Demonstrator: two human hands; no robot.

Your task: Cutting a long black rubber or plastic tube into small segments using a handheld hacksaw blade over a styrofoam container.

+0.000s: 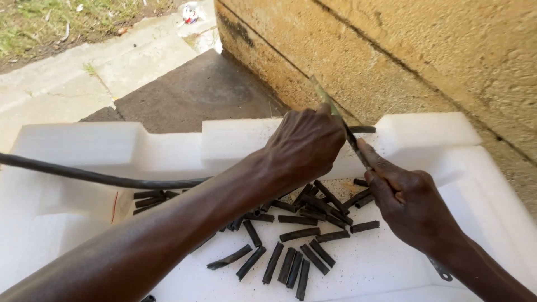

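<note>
We see two bare forearms and two bare hands, ours, with no sleeves anywhere in view. The left arm [168, 235] enters from about seven o'clock, long and lean, with tendons and veins raised along the forearm and the left hand [305, 146]. The right hand [411, 204] comes in from about four o'clock, its knuckles creased and its fingers [373, 157] bare. We see no gloves, rings or watch. Nails show short where visible.

I'm seeing a rough yellow block wall [403, 50] on the right, sunlit concrete paving [112, 61] ahead, grass [50, 19] top left.
</note>
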